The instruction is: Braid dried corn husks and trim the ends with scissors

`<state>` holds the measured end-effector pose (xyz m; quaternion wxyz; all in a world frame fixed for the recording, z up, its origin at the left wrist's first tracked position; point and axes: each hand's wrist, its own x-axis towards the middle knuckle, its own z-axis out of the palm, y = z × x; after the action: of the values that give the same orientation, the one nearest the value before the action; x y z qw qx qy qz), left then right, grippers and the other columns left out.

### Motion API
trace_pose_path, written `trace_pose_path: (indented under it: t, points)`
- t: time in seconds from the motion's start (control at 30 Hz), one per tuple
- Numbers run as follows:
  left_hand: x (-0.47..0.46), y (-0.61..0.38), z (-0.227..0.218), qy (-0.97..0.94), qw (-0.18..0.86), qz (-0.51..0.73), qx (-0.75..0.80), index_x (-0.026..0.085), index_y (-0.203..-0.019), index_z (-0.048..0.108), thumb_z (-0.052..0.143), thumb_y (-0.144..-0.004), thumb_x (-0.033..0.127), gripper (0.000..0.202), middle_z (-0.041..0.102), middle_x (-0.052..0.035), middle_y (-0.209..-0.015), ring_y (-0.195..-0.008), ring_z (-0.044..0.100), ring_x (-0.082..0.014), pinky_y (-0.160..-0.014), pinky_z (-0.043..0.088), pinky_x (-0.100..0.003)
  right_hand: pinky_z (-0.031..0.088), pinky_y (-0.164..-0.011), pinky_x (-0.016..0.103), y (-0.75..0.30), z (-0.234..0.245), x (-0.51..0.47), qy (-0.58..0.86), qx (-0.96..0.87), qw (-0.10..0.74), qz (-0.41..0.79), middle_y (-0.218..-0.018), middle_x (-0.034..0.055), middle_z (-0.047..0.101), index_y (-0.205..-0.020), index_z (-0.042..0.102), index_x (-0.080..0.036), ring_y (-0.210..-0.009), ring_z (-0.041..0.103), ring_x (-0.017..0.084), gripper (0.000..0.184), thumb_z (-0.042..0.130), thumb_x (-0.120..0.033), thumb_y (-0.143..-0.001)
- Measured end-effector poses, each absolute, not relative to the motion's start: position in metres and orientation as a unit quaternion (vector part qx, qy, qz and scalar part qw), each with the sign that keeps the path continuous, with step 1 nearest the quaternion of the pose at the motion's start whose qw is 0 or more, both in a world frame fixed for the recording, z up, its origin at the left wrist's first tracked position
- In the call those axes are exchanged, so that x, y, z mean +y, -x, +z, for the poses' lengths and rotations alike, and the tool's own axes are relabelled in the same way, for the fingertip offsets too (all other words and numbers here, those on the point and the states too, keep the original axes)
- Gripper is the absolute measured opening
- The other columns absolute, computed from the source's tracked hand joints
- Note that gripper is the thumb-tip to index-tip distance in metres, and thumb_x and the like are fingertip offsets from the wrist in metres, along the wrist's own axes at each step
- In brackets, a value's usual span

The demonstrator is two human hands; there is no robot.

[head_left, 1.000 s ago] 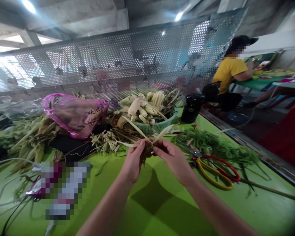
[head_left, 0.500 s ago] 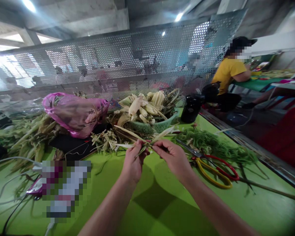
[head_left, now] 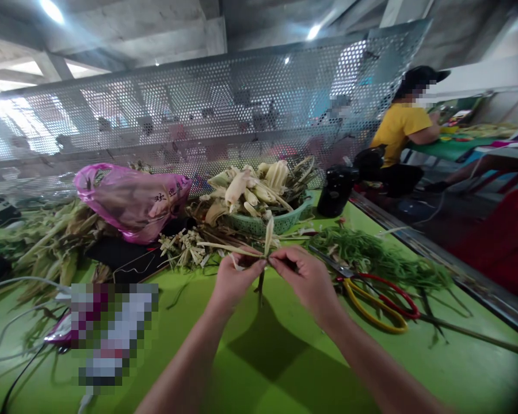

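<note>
Both hands meet above the green table [head_left: 285, 368], pinching pale leaf strips [head_left: 263, 244] that cross between the fingertips. My left hand [head_left: 233, 282] grips them from the left, fingers closed. My right hand [head_left: 308, 279] pinches the same bundle from the right. One strip points upward, another runs left, and a dark stem hangs down between the hands. Just behind them lies a pile of small woven leaf pieces [head_left: 185, 247].
A teal basket [head_left: 280, 221] of husks stands behind, a pink plastic bag [head_left: 132, 198] to its left, green stalks [head_left: 371, 253] and red-and-yellow scissors [head_left: 380, 299] at right. A black bottle [head_left: 336, 190] sits by the perforated metal screen [head_left: 224, 109]. A person in yellow [head_left: 408, 129] sits far right. Cables lie at left.
The hands have turned the strips: the strip that pointed right now stands upright, and both hands have drawn slightly closer together and lower over the table.
</note>
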<state>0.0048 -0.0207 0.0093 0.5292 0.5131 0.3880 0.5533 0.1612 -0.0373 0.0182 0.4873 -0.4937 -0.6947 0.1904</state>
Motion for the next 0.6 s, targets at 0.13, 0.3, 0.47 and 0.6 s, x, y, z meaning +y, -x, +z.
trace_pose_path:
  t: [0.13, 0.3, 0.47, 0.6]
  points:
    - [-0.02, -0.008, 0.001, -0.564, 0.43, 0.569, 0.416, 0.015, -0.079, 0.066, 0.068, -0.072, 0.026, 0.013, 0.068, -0.0032, -0.075, -0.072, 0.06, -0.0149, -0.071, 0.047, -0.027, 0.042, -0.065, 0.028, -0.159, 0.019, -0.04, 0.482, -0.72, 0.476, 0.152, -0.076, 0.0028, 0.061, -0.082, 0.067, -0.02, -0.071, 0.057, 0.017, 0.013, 0.057, -0.027, -0.087]
    - [-0.019, -0.005, -0.01, -0.652, 0.32, 0.534, 0.434, 0.018, -0.089, 0.066, 0.058, -0.077, 0.02, 0.015, 0.068, -0.0033, -0.082, -0.075, 0.059, -0.0153, -0.072, 0.045, -0.026, 0.041, -0.065, 0.027, -0.157, 0.018, -0.041, 0.481, -0.731, 0.466, 0.132, -0.078, 0.0028, 0.061, -0.083, 0.065, -0.019, -0.072, 0.057, 0.017, 0.011, 0.057, -0.024, -0.088]
    - [-0.019, -0.003, -0.013, -0.659, 0.313, 0.505, 0.461, 0.019, -0.095, 0.063, 0.058, -0.072, 0.015, 0.023, 0.065, -0.0018, -0.08, -0.073, 0.056, -0.0146, -0.069, 0.043, -0.025, 0.04, -0.065, 0.027, -0.155, 0.018, -0.044, 0.486, -0.732, 0.459, 0.134, -0.078, 0.0023, 0.06, -0.083, 0.064, -0.02, -0.071, 0.056, 0.017, 0.009, 0.057, -0.022, -0.088]
    - [-0.023, -0.006, -0.005, -0.604, 0.381, 0.527, 0.461, 0.018, -0.09, 0.061, 0.056, -0.077, 0.022, 0.014, 0.058, 0.0014, -0.069, -0.062, 0.05, -0.0115, -0.061, 0.04, -0.022, 0.041, -0.067, 0.027, -0.154, 0.02, -0.045, 0.475, -0.718, 0.477, 0.177, -0.079, 0.0027, 0.061, -0.082, 0.066, -0.019, -0.073, 0.056, 0.017, 0.01, 0.058, -0.023, -0.086]
